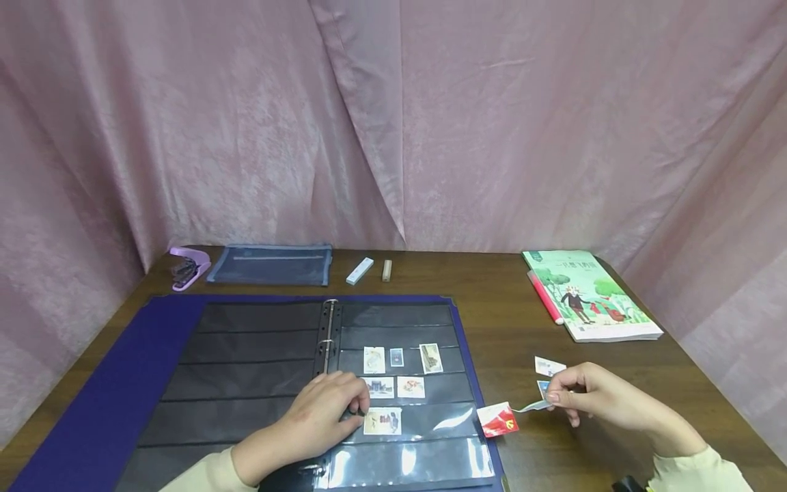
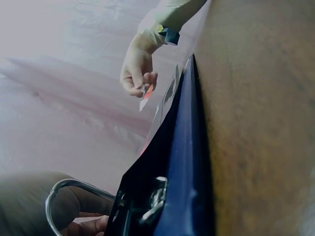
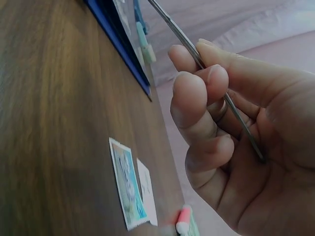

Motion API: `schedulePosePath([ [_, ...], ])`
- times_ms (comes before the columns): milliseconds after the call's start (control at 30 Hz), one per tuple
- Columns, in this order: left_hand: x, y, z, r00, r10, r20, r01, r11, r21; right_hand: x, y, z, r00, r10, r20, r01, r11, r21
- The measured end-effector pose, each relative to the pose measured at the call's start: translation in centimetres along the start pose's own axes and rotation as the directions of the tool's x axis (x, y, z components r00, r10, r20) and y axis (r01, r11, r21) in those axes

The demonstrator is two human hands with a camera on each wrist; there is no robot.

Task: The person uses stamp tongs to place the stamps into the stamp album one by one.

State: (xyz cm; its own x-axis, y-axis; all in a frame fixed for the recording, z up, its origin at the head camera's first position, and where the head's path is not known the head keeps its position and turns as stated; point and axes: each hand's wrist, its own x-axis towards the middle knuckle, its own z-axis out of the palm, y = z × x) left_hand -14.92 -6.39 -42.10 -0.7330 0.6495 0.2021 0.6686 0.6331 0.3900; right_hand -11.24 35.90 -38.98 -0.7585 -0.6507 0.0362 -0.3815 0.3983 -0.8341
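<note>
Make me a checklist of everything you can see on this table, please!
Surface: brown wooden table, partly covered by an open album.
Job's things: blue stamp album with dark pocket pages; six stamps sit in its right page. Metal tweezers hold a red stamp just off the album's right edge. Two loose stamps lie on the wood.
Clutter: picture book, mesh pouch, purple stapler, two small sticks.
Hands: left hand rests on the album page; right hand pinches the tweezers.
Cables: nothing seen.
Surroundings: pink curtain all around.
</note>
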Motion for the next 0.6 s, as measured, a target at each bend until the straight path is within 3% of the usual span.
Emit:
schedulePosePath([
  [367,0.0,0.0,0.1,1.0,0.007,-0.009,-0.007,1.0,0.007,2.4,0.3,0.1,1.0,-0.027,0.016,0.026,0.997,0.073],
  [600,0.0,-0.1,0.1,1.0,0.014,-0.007,-0.014,1.0,0.006,4.0,0.0,0.1,0.999,0.018,-0.027,-0.017,1.0,0.023],
])
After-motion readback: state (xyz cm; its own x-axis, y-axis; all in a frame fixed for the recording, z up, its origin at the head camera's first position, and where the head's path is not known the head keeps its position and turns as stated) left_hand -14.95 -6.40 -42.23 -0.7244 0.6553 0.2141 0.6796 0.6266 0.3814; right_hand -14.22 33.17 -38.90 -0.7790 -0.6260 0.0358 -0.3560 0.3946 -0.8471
